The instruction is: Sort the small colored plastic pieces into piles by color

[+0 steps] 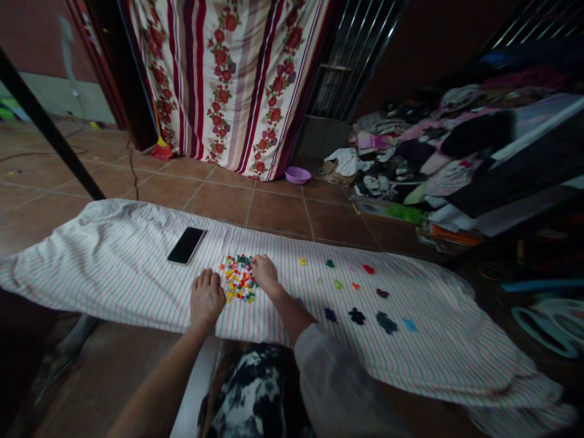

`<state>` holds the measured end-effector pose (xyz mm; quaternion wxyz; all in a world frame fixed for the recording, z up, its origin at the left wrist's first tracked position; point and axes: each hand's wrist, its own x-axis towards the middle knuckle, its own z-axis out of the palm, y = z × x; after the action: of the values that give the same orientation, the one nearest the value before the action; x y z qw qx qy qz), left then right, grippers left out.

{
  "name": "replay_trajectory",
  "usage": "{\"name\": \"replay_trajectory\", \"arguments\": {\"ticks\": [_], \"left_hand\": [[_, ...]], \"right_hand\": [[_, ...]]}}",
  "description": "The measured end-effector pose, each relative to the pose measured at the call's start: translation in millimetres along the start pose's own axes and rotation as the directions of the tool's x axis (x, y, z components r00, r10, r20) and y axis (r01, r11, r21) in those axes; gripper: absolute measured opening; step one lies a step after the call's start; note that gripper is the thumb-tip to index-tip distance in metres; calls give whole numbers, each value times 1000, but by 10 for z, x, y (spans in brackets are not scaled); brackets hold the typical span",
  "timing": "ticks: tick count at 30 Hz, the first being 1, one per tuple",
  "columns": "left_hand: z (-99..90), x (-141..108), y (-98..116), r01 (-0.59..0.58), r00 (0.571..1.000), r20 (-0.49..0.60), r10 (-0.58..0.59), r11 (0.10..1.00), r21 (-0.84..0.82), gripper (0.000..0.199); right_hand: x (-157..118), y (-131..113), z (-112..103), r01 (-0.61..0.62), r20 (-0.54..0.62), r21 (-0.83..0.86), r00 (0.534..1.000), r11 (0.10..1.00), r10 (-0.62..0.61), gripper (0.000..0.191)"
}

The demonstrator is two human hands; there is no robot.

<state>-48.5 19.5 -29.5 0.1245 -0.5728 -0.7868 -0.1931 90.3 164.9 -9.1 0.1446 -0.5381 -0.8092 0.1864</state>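
Note:
A heap of small mixed-colour pieces [240,278] lies on a striped cloth [128,274]. Against the right edge of this heap is my right hand [265,271], its fingers bent together; whatever may be between the fingertips is too small to make out. My left hand [207,297] rests flat on the cloth just left of the heap, holding nothing. Single-colour groups of pieces are spread to the right, among them a red group [368,269], a black group [356,316], a grey group [387,322], a purple group [330,314] and a blue group [409,324].
A phone [186,245] lies left of the heap. Beyond the cloth-covered surface are a tiled floor [228,198], a purple basin [298,176], a flowered curtain [228,85] and a red broom [162,149]. Clothes [410,146] are piled at the right.

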Motion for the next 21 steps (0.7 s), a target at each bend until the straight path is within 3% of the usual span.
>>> {"name": "replay_trajectory", "arguments": {"ticks": [17,21], "left_hand": [[-29,-1,4,-9,1000,-24,9,1000,-19,28],[-54,-2,12,-9,1000,-26,9,1000,-19,28]], "right_hand": [[-126,136,14,33,-107,311,994,950,0,20],[-204,144,-17,-30,-74,418,995,908,67,16]]}}
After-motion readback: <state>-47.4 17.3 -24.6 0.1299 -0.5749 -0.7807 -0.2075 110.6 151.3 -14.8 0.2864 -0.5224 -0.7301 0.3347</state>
